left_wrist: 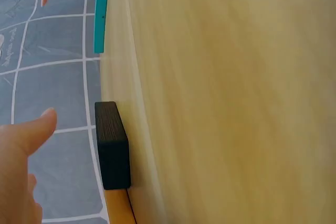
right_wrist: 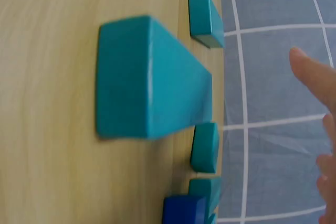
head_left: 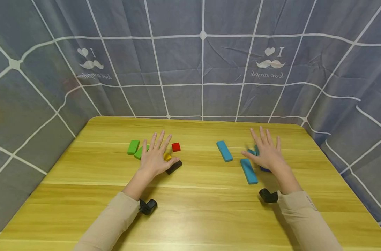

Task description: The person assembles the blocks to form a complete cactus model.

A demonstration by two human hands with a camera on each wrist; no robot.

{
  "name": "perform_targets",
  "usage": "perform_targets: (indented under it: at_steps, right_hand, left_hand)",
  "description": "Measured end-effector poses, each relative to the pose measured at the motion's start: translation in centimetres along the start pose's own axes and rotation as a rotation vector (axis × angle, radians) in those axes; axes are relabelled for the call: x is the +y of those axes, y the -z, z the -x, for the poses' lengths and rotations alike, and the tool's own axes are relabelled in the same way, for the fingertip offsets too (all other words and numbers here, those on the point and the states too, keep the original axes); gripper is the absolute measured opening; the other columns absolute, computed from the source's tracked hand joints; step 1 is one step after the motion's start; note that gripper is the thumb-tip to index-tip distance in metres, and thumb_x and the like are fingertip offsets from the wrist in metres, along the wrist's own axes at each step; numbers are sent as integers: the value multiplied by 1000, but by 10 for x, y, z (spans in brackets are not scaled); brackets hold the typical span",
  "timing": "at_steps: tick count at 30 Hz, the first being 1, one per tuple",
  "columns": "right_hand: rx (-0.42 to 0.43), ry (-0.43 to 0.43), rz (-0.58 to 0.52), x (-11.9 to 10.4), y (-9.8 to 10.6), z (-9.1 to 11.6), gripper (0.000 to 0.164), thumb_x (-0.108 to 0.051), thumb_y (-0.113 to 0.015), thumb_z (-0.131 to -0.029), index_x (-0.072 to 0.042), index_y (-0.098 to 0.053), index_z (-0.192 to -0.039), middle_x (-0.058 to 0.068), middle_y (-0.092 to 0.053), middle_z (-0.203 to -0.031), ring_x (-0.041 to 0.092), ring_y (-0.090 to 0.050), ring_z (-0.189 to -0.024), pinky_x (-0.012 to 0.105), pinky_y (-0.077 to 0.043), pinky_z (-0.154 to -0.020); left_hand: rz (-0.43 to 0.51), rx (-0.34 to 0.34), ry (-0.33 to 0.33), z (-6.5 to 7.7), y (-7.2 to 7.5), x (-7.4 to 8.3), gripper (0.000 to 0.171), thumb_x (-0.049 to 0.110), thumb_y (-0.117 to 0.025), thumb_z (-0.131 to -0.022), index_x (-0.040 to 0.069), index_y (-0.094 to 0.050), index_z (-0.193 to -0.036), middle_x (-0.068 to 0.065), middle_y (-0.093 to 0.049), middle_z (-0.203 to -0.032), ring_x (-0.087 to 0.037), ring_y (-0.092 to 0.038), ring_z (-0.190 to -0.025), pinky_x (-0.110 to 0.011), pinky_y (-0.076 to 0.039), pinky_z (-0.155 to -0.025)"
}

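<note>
My left hand (head_left: 154, 159), fingers spread, hovers over a group of small blocks and holds nothing. Around it lie a green block (head_left: 133, 147), a second green block (head_left: 139, 152) partly covered by the hand, a red block (head_left: 176, 147), a yellow block (head_left: 167, 157) and a black block (head_left: 174, 167). In the left wrist view the thumb stands apart from the black block (left_wrist: 112, 145). With fingers likewise spread, my right hand (head_left: 267, 155) is above several blue blocks. A light blue block (head_left: 248, 171) lies near its thumb; a dark blue block (right_wrist: 184, 210) is mostly hidden beneath it in the head view.
Another light blue block (head_left: 224, 151) lies flat between the two hands. All blocks are on a wooden table (head_left: 190, 209). A grey curtain (head_left: 178, 62) with white grid lines hangs behind it and along both sides. Each wrist carries a small black camera (head_left: 148, 207).
</note>
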State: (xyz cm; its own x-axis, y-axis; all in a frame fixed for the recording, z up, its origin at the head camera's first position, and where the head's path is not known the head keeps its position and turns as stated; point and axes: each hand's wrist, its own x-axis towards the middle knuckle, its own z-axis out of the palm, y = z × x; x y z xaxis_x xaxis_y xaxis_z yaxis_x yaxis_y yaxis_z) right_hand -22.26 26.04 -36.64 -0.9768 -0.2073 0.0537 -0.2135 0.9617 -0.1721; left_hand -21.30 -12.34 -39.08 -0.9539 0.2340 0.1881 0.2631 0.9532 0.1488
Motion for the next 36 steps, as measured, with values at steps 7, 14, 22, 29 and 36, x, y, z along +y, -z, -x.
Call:
perform_targets:
  at_steps: [7,14,22,29,36]
  right_hand:
    - [145,129,-233,17,-5,6,90,-41,-64,-83,-18,-7,-149,21,-6,-150,43,-7,-135,67,-4,-98]
    - [133,223,-554,29,-18,18,90,-17,-74,-77,-9,-17,-146,24,-20,-146,45,-20,-130,64,-22,-96]
    - [-10,242,-690,35,-31,30,90,-14,-75,-75,-7,-18,-146,21,-24,-145,44,-25,-128,60,-24,-97]
    - [-111,296,-769,38,-35,33,92,-11,-76,-73,0,-18,-144,23,-21,-146,46,-24,-128,61,-22,-97]
    - [-187,348,-787,41,-41,34,91,-10,-76,-73,2,-19,-143,25,-25,-143,43,-26,-127,22,-27,-102]
  left_hand:
    - [119,46,-41,-7,-2,15,87,63,-51,-81,23,-14,-148,-6,-5,-154,-28,-4,-140,-54,-3,-107]
    - [370,138,-122,-18,-14,44,85,54,-60,-80,14,-22,-146,-12,-20,-150,-32,-17,-136,-54,-16,-106]
    - [600,126,-188,-29,-36,78,83,44,-66,-79,13,-26,-144,-12,-28,-147,-31,-25,-134,-54,-23,-104]
    - [675,84,-228,-40,-56,97,83,36,-71,-77,8,-29,-143,-15,-31,-144,-31,-28,-132,-50,-26,-104]
    - [658,0,-226,-52,-67,110,84,41,-71,-76,10,-29,-143,-15,-30,-145,-31,-28,-132,-49,-27,-104]
